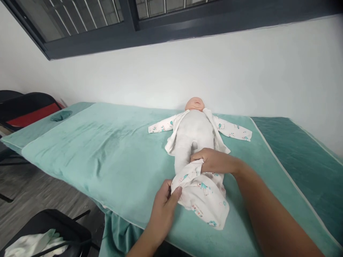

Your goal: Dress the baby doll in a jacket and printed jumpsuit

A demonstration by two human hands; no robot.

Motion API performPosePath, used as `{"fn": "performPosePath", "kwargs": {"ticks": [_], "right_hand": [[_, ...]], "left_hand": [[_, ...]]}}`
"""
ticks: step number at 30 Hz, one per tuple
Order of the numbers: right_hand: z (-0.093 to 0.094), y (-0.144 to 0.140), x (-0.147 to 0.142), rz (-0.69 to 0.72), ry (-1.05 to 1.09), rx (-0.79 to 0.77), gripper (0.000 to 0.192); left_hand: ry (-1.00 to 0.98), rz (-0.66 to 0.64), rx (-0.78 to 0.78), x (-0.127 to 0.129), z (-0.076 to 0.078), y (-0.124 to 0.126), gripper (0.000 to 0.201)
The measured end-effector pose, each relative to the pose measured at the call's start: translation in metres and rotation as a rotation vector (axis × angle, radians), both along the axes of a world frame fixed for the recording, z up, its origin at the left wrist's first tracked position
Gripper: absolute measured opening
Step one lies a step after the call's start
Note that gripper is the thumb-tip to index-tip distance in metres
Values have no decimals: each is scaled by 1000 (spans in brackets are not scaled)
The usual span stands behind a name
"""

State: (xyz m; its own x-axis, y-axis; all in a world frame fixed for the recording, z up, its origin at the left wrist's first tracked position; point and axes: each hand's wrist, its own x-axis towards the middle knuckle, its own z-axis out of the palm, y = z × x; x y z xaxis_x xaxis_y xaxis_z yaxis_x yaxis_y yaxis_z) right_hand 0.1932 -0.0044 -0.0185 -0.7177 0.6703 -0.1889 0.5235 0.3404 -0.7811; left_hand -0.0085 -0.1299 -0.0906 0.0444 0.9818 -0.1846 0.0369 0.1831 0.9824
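A baby doll lies on its back on the green-covered table, head toward the wall. An open white patterned jacket is on its arms, both sleeves spread sideways. White patterned baby pants are bunched around the doll's lower legs. My left hand pinches the edge of the pants at the doll's foot on the left. My right hand is closed at the pants' waistband over the other leg, its fingers partly hidden by cloth. The doll's feet are covered by the fabric.
A green cover spreads over the long table, with a darker green strip at right. Black chairs stand beyond the left end. Another black chair holds a white cloth. A white wall with a window runs behind.
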Motion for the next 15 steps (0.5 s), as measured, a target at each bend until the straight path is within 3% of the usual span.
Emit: {"fn": "performPosePath", "kwargs": {"ticks": [5,10,15], "right_hand": [[0,1,3,8,71,-57,11],[-1,3,5,18,40,-72,25],[-2,2,5,26,11,-33,24]], "left_hand": [[62,-19,47,-7,4,21,34],[-4,9,37,-10,7,32,34],[-105,7,2,-12,7,32,36]]}}
